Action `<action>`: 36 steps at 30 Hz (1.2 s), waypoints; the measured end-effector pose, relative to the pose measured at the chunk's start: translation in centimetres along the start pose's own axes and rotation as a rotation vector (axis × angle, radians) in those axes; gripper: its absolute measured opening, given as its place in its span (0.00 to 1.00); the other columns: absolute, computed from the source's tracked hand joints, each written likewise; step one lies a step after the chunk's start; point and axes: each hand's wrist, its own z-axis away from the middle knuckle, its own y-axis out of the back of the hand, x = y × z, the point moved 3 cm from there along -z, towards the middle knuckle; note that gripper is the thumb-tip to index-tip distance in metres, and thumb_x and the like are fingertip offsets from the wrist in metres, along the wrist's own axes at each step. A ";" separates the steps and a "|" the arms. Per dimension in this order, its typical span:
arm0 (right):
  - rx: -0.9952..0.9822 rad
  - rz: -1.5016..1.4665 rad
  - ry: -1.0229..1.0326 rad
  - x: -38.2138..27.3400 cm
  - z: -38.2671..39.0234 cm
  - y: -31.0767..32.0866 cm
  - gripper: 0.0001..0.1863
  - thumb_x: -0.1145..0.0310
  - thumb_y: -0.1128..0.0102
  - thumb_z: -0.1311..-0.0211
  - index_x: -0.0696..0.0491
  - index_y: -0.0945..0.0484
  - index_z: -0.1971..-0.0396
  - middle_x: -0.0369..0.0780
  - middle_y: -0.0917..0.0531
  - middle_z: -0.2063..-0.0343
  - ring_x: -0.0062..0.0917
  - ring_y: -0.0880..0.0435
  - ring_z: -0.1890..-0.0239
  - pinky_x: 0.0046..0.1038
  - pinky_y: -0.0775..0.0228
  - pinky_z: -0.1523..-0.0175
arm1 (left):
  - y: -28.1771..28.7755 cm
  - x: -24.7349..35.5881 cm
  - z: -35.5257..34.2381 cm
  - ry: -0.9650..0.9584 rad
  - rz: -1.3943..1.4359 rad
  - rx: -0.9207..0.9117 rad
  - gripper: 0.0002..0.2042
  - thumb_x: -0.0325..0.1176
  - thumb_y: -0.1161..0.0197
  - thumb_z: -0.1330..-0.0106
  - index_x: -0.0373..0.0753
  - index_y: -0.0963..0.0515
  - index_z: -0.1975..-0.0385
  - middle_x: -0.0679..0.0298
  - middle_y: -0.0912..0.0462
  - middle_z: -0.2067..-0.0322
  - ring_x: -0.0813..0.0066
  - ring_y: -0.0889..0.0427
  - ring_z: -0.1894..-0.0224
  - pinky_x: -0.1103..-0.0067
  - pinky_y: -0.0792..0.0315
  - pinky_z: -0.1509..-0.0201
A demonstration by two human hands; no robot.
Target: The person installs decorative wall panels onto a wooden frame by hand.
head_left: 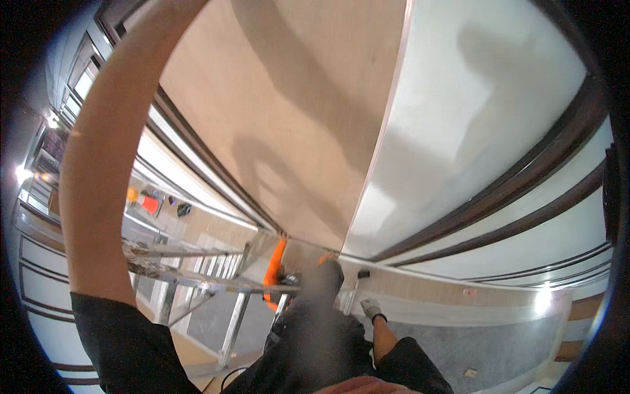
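Note:
My left arm [98,164], in a black short sleeve, reaches up along the left side and runs out at the top edge; its hand is outside the picture. Ahead rises a tall tan panel [282,111] with arm shadows across it. My right hand [371,308] hangs low, in a greyish glove with a dark band at the wrist. It looks apart from the panel, and its fingers are too small to make out. At the panel's foot, a co-worker's orange sleeve [274,266] leads to a hand [282,236] at its lower left edge.
A paint-spattered metal ladder [230,335] stands beneath me on the left. White wall [485,98] adjoins the panel, with dark trim [499,190] on the right. An orange cone [150,204] stands far left. Grey covering [453,348] lies on the floor.

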 end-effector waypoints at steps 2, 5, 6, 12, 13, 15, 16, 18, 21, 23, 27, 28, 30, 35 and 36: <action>-0.029 -0.047 0.133 0.1 -1.8 -0.1 0.27 0.46 0.50 0.34 0.54 0.15 0.54 0.56 0.15 0.55 0.51 0.16 0.50 0.47 0.27 0.44 | 0.6 -1.2 0.4 0.048 0.070 0.030 0.28 0.49 0.43 0.26 0.36 0.29 0.33 0.48 0.28 0.32 0.49 0.30 0.29 0.60 0.38 0.25; 0.009 -0.103 0.142 -3.3 -3.9 1.9 0.28 0.45 0.50 0.33 0.53 0.15 0.52 0.55 0.15 0.54 0.52 0.16 0.50 0.46 0.27 0.45 | 2.0 -0.9 -0.7 0.129 0.154 -0.089 0.29 0.47 0.38 0.31 0.35 0.27 0.36 0.47 0.26 0.34 0.46 0.28 0.31 0.59 0.35 0.27; 0.033 -0.160 0.018 -3.8 -2.1 3.7 0.28 0.44 0.50 0.33 0.53 0.16 0.52 0.54 0.15 0.54 0.52 0.16 0.49 0.46 0.27 0.44 | -0.5 0.4 -0.7 0.153 0.177 -0.009 0.28 0.44 0.35 0.33 0.35 0.26 0.37 0.48 0.25 0.35 0.46 0.27 0.33 0.58 0.32 0.30; -0.006 -0.222 0.069 -7.9 -0.5 6.7 0.26 0.49 0.46 0.34 0.52 0.19 0.45 0.54 0.14 0.52 0.53 0.18 0.46 0.45 0.27 0.42 | 0.9 -0.2 -0.8 0.154 0.170 -0.020 0.26 0.42 0.34 0.34 0.35 0.25 0.38 0.49 0.23 0.36 0.47 0.25 0.34 0.59 0.31 0.31; 0.004 -0.225 0.053 -7.3 -0.4 6.9 0.26 0.49 0.46 0.34 0.52 0.19 0.45 0.54 0.14 0.52 0.53 0.18 0.46 0.45 0.27 0.42 | 1.0 -0.3 -0.9 0.165 0.169 -0.029 0.26 0.42 0.34 0.34 0.35 0.24 0.39 0.49 0.23 0.37 0.47 0.25 0.34 0.59 0.31 0.31; 0.016 -0.203 0.029 -6.3 0.7 6.4 0.26 0.50 0.46 0.34 0.53 0.18 0.45 0.53 0.14 0.52 0.53 0.18 0.46 0.45 0.27 0.42 | 1.5 0.0 -1.0 0.181 0.171 -0.021 0.26 0.42 0.34 0.34 0.34 0.24 0.40 0.49 0.23 0.37 0.47 0.25 0.34 0.59 0.30 0.31; 0.032 -0.189 0.020 -5.4 0.7 5.9 0.26 0.50 0.46 0.34 0.53 0.18 0.45 0.53 0.14 0.52 0.52 0.18 0.46 0.45 0.27 0.42 | 1.5 0.1 -1.6 0.190 0.175 -0.006 0.26 0.41 0.33 0.34 0.34 0.24 0.40 0.49 0.22 0.37 0.48 0.24 0.34 0.59 0.30 0.31; 0.034 -0.137 0.017 -4.7 1.0 5.2 0.26 0.51 0.45 0.34 0.53 0.18 0.46 0.53 0.14 0.52 0.52 0.17 0.46 0.44 0.27 0.42 | 1.7 0.0 -1.5 0.142 0.117 0.036 0.26 0.41 0.33 0.34 0.34 0.24 0.40 0.49 0.22 0.38 0.49 0.24 0.34 0.60 0.29 0.32; 0.060 -0.097 0.039 -4.0 0.8 4.4 0.25 0.51 0.45 0.34 0.53 0.18 0.46 0.53 0.14 0.53 0.51 0.17 0.46 0.44 0.27 0.42 | 1.7 0.2 -0.9 0.143 0.083 0.055 0.25 0.41 0.33 0.34 0.35 0.24 0.39 0.51 0.22 0.37 0.52 0.23 0.34 0.60 0.28 0.33; 0.107 -0.152 0.114 -2.5 -0.5 3.6 0.25 0.51 0.45 0.33 0.53 0.18 0.46 0.52 0.14 0.52 0.49 0.17 0.46 0.42 0.28 0.41 | 1.2 0.0 -1.4 0.189 0.130 0.028 0.26 0.41 0.33 0.33 0.37 0.25 0.37 0.52 0.23 0.35 0.51 0.24 0.34 0.60 0.29 0.32; -0.048 -0.231 0.276 -6.1 -2.7 7.1 0.24 0.50 0.47 0.31 0.54 0.15 0.51 0.52 0.14 0.52 0.47 0.16 0.49 0.43 0.28 0.43 | 1.5 -0.3 0.7 0.199 0.099 0.019 0.26 0.41 0.33 0.32 0.38 0.26 0.36 0.53 0.25 0.34 0.51 0.25 0.33 0.59 0.28 0.32; -0.031 -0.233 0.271 -7.2 -2.7 8.6 0.24 0.50 0.47 0.31 0.54 0.15 0.51 0.52 0.14 0.52 0.47 0.16 0.49 0.43 0.28 0.43 | 1.2 -0.3 0.2 0.205 0.119 0.025 0.27 0.41 0.34 0.32 0.38 0.27 0.36 0.54 0.25 0.34 0.51 0.25 0.33 0.59 0.28 0.33; 0.106 -0.272 0.351 -10.5 -2.2 11.2 0.24 0.51 0.46 0.32 0.58 0.17 0.54 0.51 0.13 0.56 0.48 0.16 0.52 0.44 0.28 0.46 | 0.5 0.1 -1.0 0.205 0.141 0.035 0.27 0.42 0.34 0.32 0.38 0.27 0.35 0.54 0.25 0.34 0.51 0.25 0.33 0.59 0.28 0.33; 0.450 -0.179 0.727 -25.6 3.8 21.6 0.20 0.57 0.45 0.28 0.58 0.16 0.52 0.53 0.14 0.55 0.51 0.17 0.48 0.43 0.27 0.42 | 0.7 0.3 -0.9 0.235 0.139 0.032 0.27 0.42 0.33 0.33 0.38 0.27 0.36 0.54 0.24 0.35 0.51 0.25 0.34 0.60 0.27 0.34; 0.463 -0.237 0.757 -28.4 4.2 23.4 0.18 0.58 0.43 0.28 0.57 0.16 0.52 0.52 0.14 0.55 0.50 0.17 0.49 0.44 0.27 0.42 | 1.0 0.1 -0.9 0.230 0.152 0.029 0.27 0.42 0.33 0.33 0.38 0.26 0.37 0.53 0.24 0.36 0.51 0.24 0.34 0.60 0.27 0.34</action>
